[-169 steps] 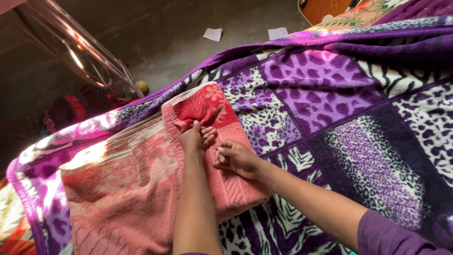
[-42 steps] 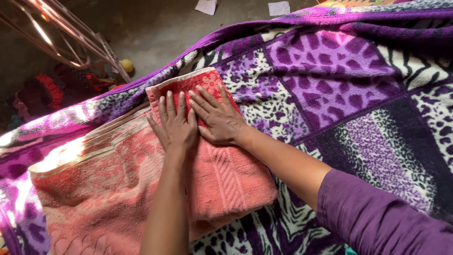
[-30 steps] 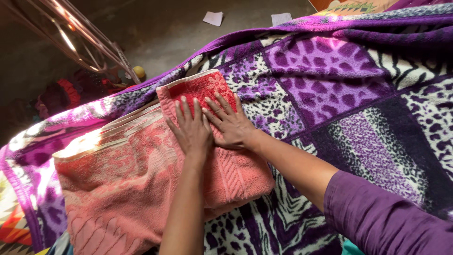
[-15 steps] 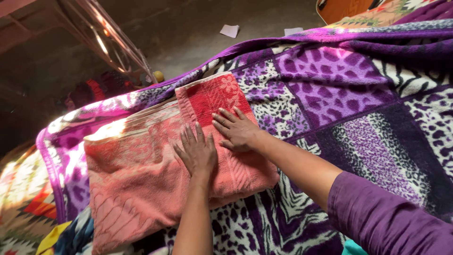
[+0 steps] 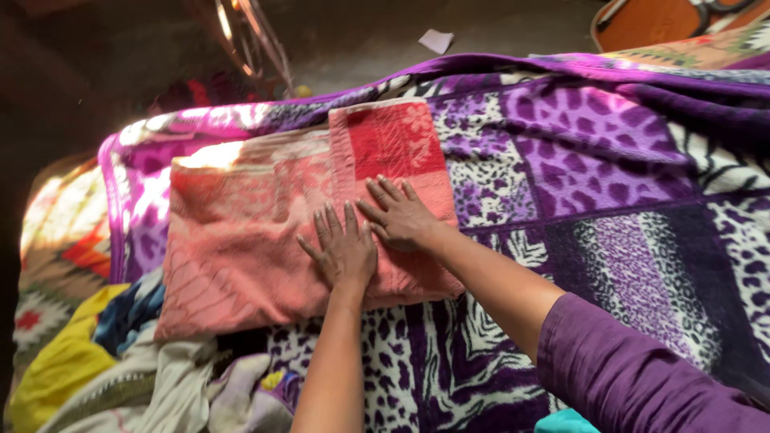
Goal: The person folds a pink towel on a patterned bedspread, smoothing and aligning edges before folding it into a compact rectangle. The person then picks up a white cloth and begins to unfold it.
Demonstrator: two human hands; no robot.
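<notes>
Pink towel [image 5: 241, 240] under flat hands [image 5: 373, 236]

Two hands [image 5: 373, 236], one pink towel [image 5: 249, 232], one purple blanket [image 5: 609, 176], one paper scrap [image 5: 437, 40].

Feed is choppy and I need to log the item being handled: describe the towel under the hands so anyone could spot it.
Start at the purple animal-print blanket that covers the bed. On its left part lies a folded towel, both hands flat on its right half. It is the only pink-and-red piece, with a brighter red panel at its far end, unlike the jumbled clothes below.
</notes>
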